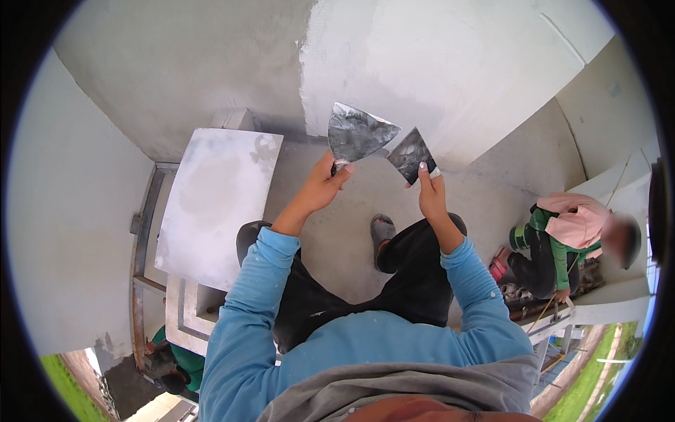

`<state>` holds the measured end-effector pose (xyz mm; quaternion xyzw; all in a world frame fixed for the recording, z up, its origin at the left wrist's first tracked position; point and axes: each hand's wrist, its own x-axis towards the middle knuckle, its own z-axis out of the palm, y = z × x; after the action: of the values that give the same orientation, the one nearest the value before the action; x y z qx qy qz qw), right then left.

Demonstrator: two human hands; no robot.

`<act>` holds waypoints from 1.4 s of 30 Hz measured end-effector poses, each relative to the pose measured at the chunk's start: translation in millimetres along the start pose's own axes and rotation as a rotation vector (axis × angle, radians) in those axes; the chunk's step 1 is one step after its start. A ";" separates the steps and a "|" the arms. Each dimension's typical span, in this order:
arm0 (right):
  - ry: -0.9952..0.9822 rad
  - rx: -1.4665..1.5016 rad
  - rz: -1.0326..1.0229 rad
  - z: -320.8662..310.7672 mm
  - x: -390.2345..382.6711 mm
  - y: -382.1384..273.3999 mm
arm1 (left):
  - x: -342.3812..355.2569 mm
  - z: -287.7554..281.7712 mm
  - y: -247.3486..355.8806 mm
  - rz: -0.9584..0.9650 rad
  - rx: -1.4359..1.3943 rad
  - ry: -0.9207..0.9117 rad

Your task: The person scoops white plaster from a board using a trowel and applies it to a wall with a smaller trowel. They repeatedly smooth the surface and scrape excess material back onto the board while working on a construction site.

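Note:
My left hand [323,184] is closed round the handle of a wide putty knife [357,132], its flared metal blade smeared with white and grey. In my right hand [432,191] is a second, smaller putty knife [410,156], held with the thumb pressed on the blade near its base. Both blades point up and away from me, their near corners close together; whether they touch is hard to tell. Beyond them stands a wall, its right part coated with white putty [436,70] and its left part bare grey [197,63].
A white board [211,204] with grey smears lies to my left, on a pale block-like support [188,309]. At the right a person [573,232] in pink and green crouches beside a green bucket [519,238]. Another person [184,366] in green is at lower left. Window frame [144,232] at left.

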<state>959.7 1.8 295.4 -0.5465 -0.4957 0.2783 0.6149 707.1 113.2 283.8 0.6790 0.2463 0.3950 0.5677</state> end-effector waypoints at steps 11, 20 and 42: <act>0.185 0.399 0.150 48.1 -10.4 -41.3 | -7.1 34.9 25.2 0.430 0.795 0.017; 0.140 0.377 0.159 48.0 -21.1 -27.0 | -3.7 36.1 10.2 0.394 0.918 0.126; 0.606 -1.312 -0.848 -121.2 322.9 -108.2 | 8.0 -16.7 -39.9 -0.256 0.822 0.134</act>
<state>1163.0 212.5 507.4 -0.6120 -0.5338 -0.4804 0.3313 702.6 138.4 248.1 0.7853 0.5016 0.2339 0.2773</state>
